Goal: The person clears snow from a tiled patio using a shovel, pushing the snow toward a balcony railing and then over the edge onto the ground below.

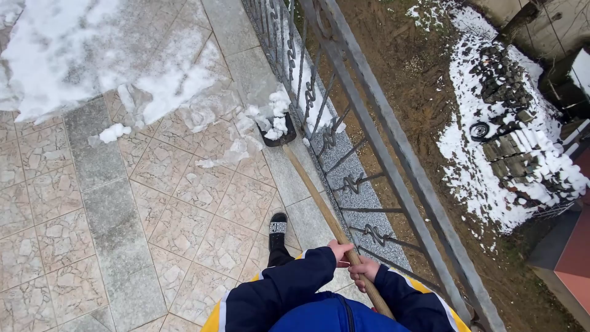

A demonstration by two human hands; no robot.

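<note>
Both of my hands grip the long wooden handle of a shovel. My left hand holds it a little further along, my right hand just behind, close to my body. The dark shovel blade rests on the tiled terrace by the railing with a lump of snow on it. I wear a dark blue jacket with yellow trim, and one black slipper shows on the tiles.
A grey metal railing with scrollwork runs along the terrace's right edge. Snow covers the tiles at upper left, with loose clumps nearby. Below lies bare earth, snowy stacked blocks and a reddish roof.
</note>
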